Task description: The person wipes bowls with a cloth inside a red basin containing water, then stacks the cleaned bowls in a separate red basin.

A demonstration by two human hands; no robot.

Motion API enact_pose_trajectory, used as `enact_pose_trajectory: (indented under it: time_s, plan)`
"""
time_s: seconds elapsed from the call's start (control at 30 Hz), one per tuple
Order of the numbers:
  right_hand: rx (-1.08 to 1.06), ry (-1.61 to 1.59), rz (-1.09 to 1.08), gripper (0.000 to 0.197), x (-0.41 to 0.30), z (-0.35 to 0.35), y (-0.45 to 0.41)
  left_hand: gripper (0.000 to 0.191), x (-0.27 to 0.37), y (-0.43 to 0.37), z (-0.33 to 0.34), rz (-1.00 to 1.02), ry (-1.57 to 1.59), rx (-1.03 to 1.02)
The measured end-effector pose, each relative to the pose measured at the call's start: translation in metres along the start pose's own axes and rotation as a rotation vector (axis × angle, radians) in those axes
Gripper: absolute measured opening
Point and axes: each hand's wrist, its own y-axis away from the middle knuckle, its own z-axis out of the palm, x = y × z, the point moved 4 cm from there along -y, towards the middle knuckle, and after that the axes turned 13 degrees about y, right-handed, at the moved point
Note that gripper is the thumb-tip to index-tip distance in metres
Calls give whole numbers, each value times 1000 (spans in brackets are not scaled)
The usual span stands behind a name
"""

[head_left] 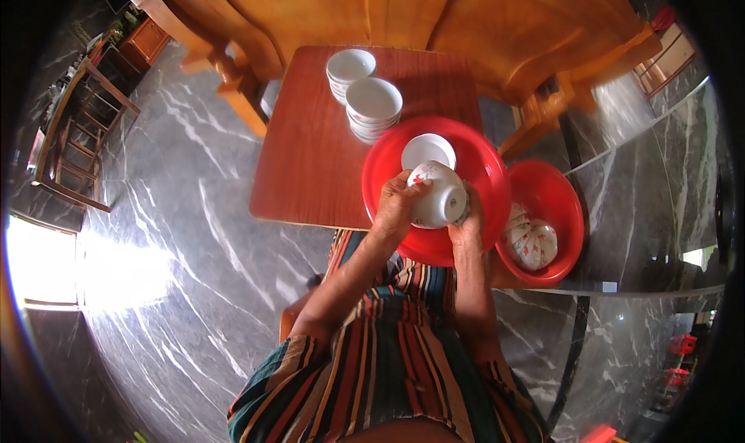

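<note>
A white bowl with red floral marks (435,195) is tilted on its side over a large red plastic basin (381,152), its foot facing down and right. My left hand (399,200) grips the bowl's left side. On its other side, my right hand (469,216) holds a greyish cloth or scrubber (465,201) against it. Another white bowl (428,149) lies in the basin just beyond. Two stacks of white bowls, a nearer one (373,102) and a farther one (350,66), stand on the reddish wooden table (302,152).
At the right, a second red basin (567,210) contains several floral bowls (534,245). A carved wooden bench (407,12) stands beyond the table. A wooden chair (78,146) is at the far left on the grey marbled floor (192,222).
</note>
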Motion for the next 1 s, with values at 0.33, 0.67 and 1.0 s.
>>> enact_pose_trajectory:
  time_s: [0.33,0.67,1.0]
  plan:
    - [-113,781,-428,38,-72,62,29,16,0,15,25,151,-140,42]
    - [-77,1530,-1074,28,-61,99,74,44,-12,4,15,239,-270,51]
    - [-229,838,-589,27,-71,56,27,24,0,19,27,201,-317,-18]
